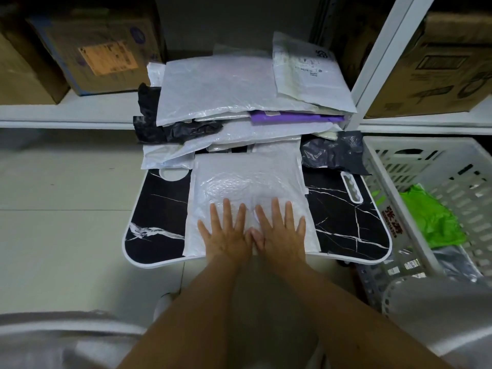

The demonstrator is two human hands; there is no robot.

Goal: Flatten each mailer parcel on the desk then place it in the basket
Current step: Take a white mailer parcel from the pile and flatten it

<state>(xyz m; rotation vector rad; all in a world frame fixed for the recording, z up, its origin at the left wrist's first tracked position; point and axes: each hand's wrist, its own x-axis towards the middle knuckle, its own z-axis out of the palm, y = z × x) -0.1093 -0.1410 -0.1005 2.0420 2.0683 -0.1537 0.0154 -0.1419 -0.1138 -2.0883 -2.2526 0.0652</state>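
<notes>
A white bubble mailer (247,187) of glossy, dimpled plastic film is pressed flat on a bench (159,209) finished in smooth black marble pattern with white veins. Behind it, crinkled black plastic bags (170,129) and a matt purple mailer (292,119) are seen. The basket (426,166) is made of white perforated plastic.

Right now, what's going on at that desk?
A person is pressing both hands flat on a white bubble mailer lying on the black marble-look desk. The left hand and right hand sit side by side on its near half, fingers spread. Behind it a pile of mailers waits, white, black and purple. The white basket to the right already holds a green parcel.
</notes>
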